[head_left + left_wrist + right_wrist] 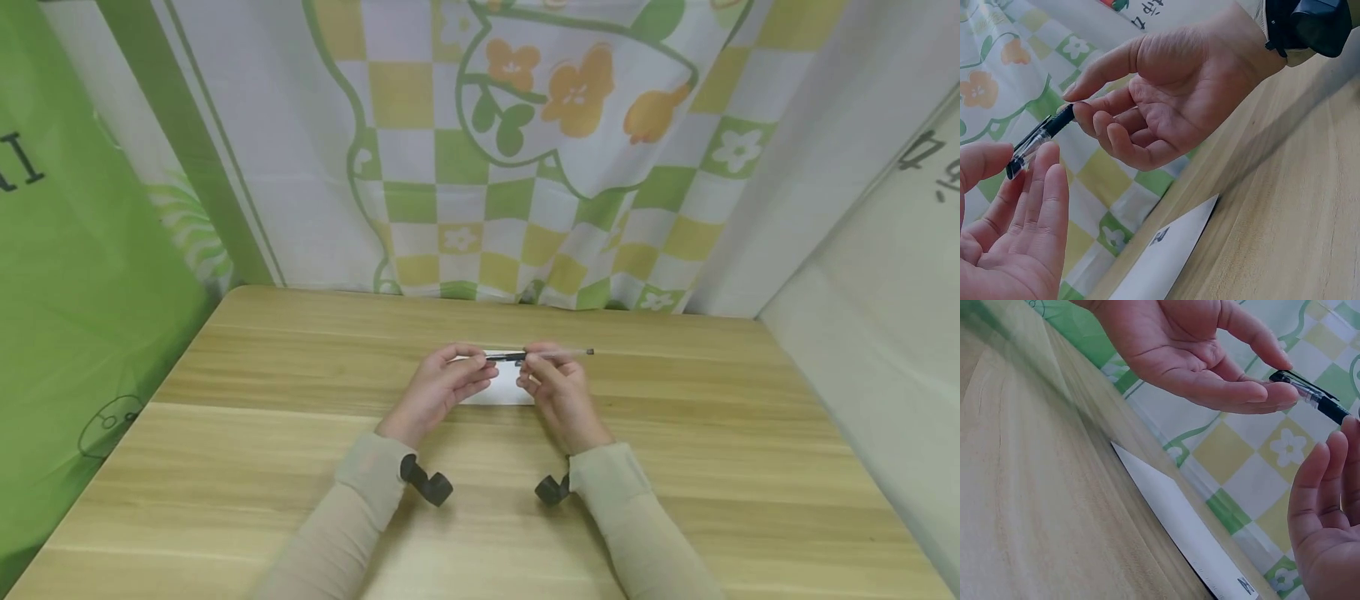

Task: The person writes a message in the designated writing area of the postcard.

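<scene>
A pen with a clear barrel and a black clipped cap (pixel 506 357) is held crosswise above the table, its far end sticking out past the right hand. My left hand (pixel 448 379) pinches the capped end between thumb and index finger; the other fingers are loosely spread. My right hand (pixel 561 390) pinches the pen near its dark part. In the left wrist view the pen (pixel 1038 140) spans both thumbs, clip side up. A white flat sheet or card (pixel 498 390) with a small dark mark lies on the table below the hands.
The wood-grain table (pixel 300 492) ends at a checked, flowered curtain (pixel 465 200) behind the hands. A green cloth (pixel 75 292) hangs on the left and a pale one (pixel 885 292) on the right. Each wrist carries a black camera mount (pixel 431 483).
</scene>
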The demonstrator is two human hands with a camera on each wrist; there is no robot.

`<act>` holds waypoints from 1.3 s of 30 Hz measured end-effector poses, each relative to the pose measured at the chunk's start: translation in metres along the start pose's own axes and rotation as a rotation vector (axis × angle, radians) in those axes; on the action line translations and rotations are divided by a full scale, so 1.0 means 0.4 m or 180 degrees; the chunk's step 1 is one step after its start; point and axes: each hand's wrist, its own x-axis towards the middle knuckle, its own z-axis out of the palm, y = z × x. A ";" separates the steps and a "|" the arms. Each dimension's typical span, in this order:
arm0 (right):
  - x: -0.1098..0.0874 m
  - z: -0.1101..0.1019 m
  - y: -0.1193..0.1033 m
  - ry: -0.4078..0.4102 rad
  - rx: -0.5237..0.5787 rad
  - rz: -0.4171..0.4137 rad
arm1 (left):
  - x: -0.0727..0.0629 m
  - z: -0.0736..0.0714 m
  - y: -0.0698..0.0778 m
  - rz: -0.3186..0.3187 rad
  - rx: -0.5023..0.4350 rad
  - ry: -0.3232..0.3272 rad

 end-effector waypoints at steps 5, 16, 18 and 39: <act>0.001 0.002 0.006 0.0109 -0.0156 0.0061 | -0.002 -0.003 -0.001 -0.0026 0.0138 -0.0039; 0.000 0.004 0.017 0.0089 -0.0301 0.0052 | -0.005 -0.003 0.000 0.0043 0.0383 -0.0080; -0.001 0.005 0.017 0.0095 -0.0274 0.0040 | -0.005 -0.001 0.001 0.0074 0.0477 -0.0070; -0.002 0.017 0.021 0.0217 -0.0276 -0.0020 | -0.003 0.006 0.007 0.0570 0.1541 0.0040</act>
